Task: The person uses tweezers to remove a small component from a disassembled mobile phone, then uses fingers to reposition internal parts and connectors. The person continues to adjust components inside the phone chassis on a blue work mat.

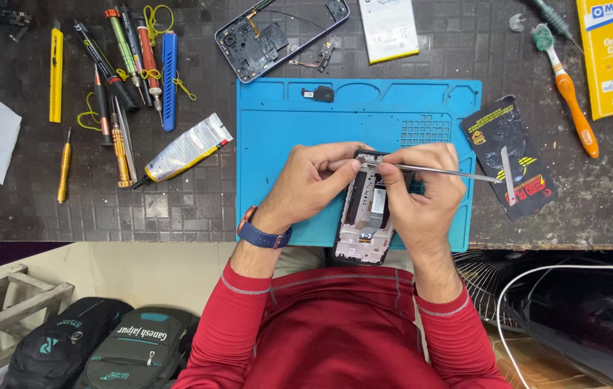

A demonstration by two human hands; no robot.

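The left hand curls around the top left edge of an opened phone frame, fingers closed on it, thumb pressed near its upper end. The right hand pinches metal tweezers between thumb and forefinger, fingers closed narrow, the tips meeting the frame's top edge just beside the left thumb. The frame stands lengthwise over the near edge of a blue mat on the table, its lower end past the table's edge. A small black part lies in the mat's top tray. Left of the mat lie a glue tube and screwdrivers; beyond it, a second opened phone.
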